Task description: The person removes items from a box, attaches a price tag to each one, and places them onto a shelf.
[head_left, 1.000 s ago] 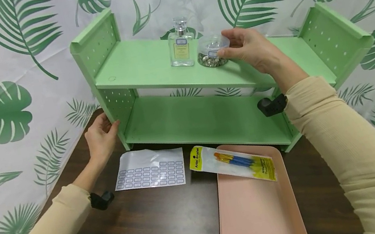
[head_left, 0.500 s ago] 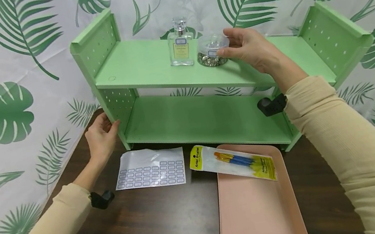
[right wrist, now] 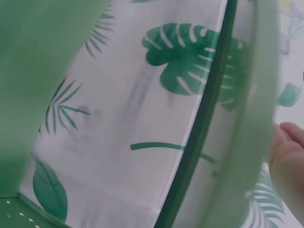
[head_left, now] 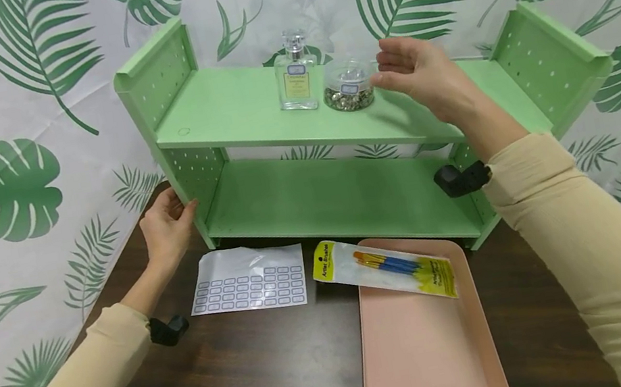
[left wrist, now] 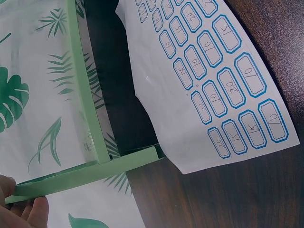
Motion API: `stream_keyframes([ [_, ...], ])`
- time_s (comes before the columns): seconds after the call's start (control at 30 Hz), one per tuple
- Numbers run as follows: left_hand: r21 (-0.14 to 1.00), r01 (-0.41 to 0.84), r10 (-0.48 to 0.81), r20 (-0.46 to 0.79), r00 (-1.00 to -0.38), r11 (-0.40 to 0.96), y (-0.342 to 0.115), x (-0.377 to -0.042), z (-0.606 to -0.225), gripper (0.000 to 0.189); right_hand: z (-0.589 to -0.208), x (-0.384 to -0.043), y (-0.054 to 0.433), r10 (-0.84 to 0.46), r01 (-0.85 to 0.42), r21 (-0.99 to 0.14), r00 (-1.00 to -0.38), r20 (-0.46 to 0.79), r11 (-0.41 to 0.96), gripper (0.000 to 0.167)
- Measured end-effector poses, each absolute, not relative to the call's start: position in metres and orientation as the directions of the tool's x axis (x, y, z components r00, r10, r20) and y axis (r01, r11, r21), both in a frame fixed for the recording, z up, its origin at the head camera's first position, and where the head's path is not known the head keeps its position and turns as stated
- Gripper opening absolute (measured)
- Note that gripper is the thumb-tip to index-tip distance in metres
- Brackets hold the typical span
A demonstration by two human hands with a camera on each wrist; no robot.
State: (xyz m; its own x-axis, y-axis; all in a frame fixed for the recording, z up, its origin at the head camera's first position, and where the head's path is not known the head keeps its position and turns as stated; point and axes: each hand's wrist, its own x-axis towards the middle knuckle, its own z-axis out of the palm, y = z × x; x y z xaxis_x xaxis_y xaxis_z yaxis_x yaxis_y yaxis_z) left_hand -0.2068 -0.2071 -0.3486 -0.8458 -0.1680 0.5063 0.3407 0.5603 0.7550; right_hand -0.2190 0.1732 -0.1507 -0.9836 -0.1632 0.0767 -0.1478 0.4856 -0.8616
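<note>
My right hand [head_left: 429, 78] hovers just right of a clear round jar [head_left: 350, 96], its fingers loosely bent and nothing between them. Small metallic bits fill the jar's lower part, and a blue-edged label sits on its front. Left of it a glass perfume bottle [head_left: 298, 89] with a similar label stands upright on the upper board of the green shelf [head_left: 251, 136]. My left hand [head_left: 165, 230] grips the edge of the shelf's left side panel; in the left wrist view its fingers [left wrist: 37, 213] and thumb lie on either side of the green panel [left wrist: 78, 175].
On the dark table below lie a sheet of label stickers [head_left: 247, 279] with handwritten numbers and a pink tray [head_left: 423, 352]. A pack of artist brushes [head_left: 385, 270] rests across the tray's far end. A leaf-printed cloth [head_left: 23, 282] hangs behind and beside the shelf.
My right hand has let go of the jar and moved slightly right, its fingers spreading. The jar stays beside the perfume bottle. My left hand keeps its hold on the side panel.
</note>
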Motion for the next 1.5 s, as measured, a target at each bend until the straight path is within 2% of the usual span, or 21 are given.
stream_keyframes([
  [0.13, 0.75, 0.34, -0.165, 0.508, -0.845, 0.567, -0.206, -0.207, -0.348, 0.031, -0.149, -0.201, 0.177, -0.087, -0.209, -0.882, -0.978, 0.19, 0.423, 0.06],
  [0.3, 0.749, 0.341, -0.167, 0.51, -0.844, 0.568, -0.206, -0.207, -0.349, 0.03, -0.155, -0.173, 0.185, -0.02, -0.32, -0.907, -0.945, 0.327, 0.275, 0.052],
  [0.43, 0.748, 0.333, -0.172, 0.508, -0.844, 0.575, -0.205, -0.206, -0.348, 0.031, -0.166, -0.149, 0.192, -0.026, -0.406, -0.897, -0.913, 0.408, 0.177, 0.047],
  [0.6, 0.752, 0.321, -0.168, 0.493, -0.853, 0.575, -0.203, -0.205, -0.347, 0.032, -0.189, -0.121, 0.203, -0.044, -0.443, -0.888, -0.897, 0.441, 0.123, 0.044],
  [0.8, 0.762, 0.305, -0.18, 0.479, -0.859, 0.571, -0.205, -0.202, -0.345, 0.031, -0.232, -0.096, 0.222, -0.048, -0.386, -0.917, -0.923, 0.383, 0.103, 0.043],
  [1.03, 0.757, 0.311, -0.174, 0.485, -0.857, 0.574, -0.205, -0.203, -0.345, 0.031, -0.291, -0.078, 0.256, -0.002, -0.207, -0.965, -0.978, 0.209, 0.16, 0.04],
  [1.33, 0.763, 0.3, -0.188, 0.479, -0.857, 0.573, -0.205, -0.203, -0.343, 0.031, -0.346, -0.068, 0.277, 0.092, 0.007, -0.924, -0.995, 0.031, 0.382, 0.051],
  [1.5, 0.766, 0.282, -0.192, 0.464, -0.865, 0.578, -0.204, -0.204, -0.344, 0.031, -0.362, -0.064, 0.283, 0.125, 0.095, -0.897, -0.991, -0.045, 0.431, 0.051],
])
